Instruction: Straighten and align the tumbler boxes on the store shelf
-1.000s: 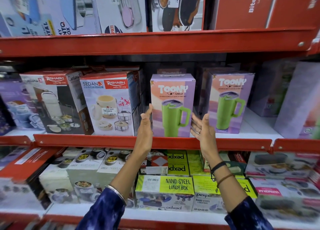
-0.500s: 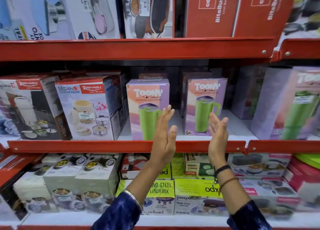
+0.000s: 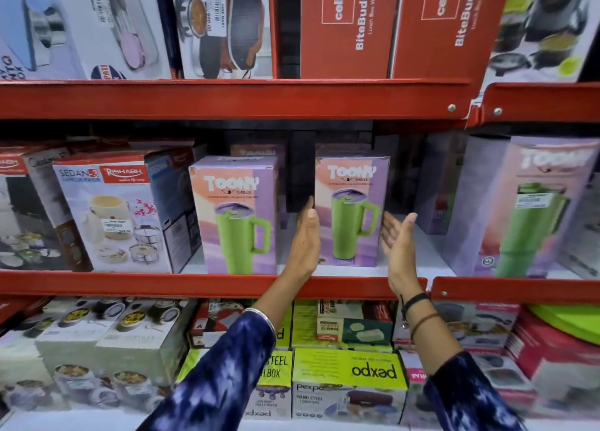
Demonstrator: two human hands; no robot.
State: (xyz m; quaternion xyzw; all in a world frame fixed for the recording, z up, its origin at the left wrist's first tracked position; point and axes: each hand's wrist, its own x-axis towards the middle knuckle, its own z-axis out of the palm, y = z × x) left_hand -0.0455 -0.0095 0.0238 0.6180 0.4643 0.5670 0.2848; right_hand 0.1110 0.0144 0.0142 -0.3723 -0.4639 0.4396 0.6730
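Two purple-and-peach Toony tumbler boxes with a green mug picture stand upright on the middle shelf. The left tumbler box stands at the shelf's front edge. The right tumbler box sits a little farther back. My left hand is flat and open against that box's left side. My right hand is open, palm facing its right side, just short of it. A third, larger tumbler box stands turned at an angle at the far right. More tumbler boxes show dimly behind.
Rishabh lunch-pack boxes crowd the shelf left of the tumbler boxes. Red Cello boxes fill the shelf above. Green Pexpo lunch boxes lie on the shelf below. Red metal shelf lips run across the front.
The view has swung right. Both hands moved from the left tumbler box to flank the right one, and my left hand now touches its left side.
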